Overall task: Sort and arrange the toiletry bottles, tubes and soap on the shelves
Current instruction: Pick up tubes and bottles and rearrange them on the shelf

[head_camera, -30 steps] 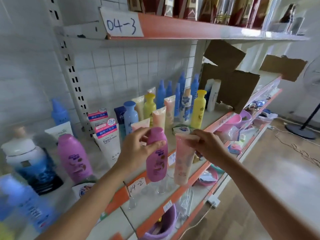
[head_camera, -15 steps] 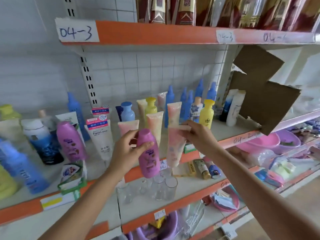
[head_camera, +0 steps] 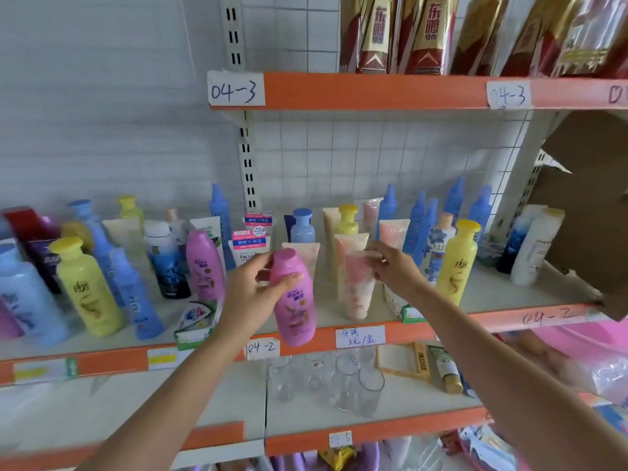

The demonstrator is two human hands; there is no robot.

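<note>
My left hand grips a pink shampoo bottle by its upper part and holds it in front of the edge of the middle shelf marked 04-2. My right hand pinches the crimped top of a peach-and-cream tube, which stands cap down on the shelf. Behind it stand more peach tubes, a light blue bottle, yellow bottles and tall blue bottles. A second pink bottle stands to the left.
Left of the upright post, yellow, blue and dark bottles crowd the shelf, with a toothpaste box at its edge. Drinking glasses stand on the shelf below. Torn cardboard hangs at right. Red-gold packs fill the top shelf.
The view has swung left and closer to the shelf. My right hand has carried the peach tube from the air onto the shelf. My left hand still holds the pink bottle.
</note>
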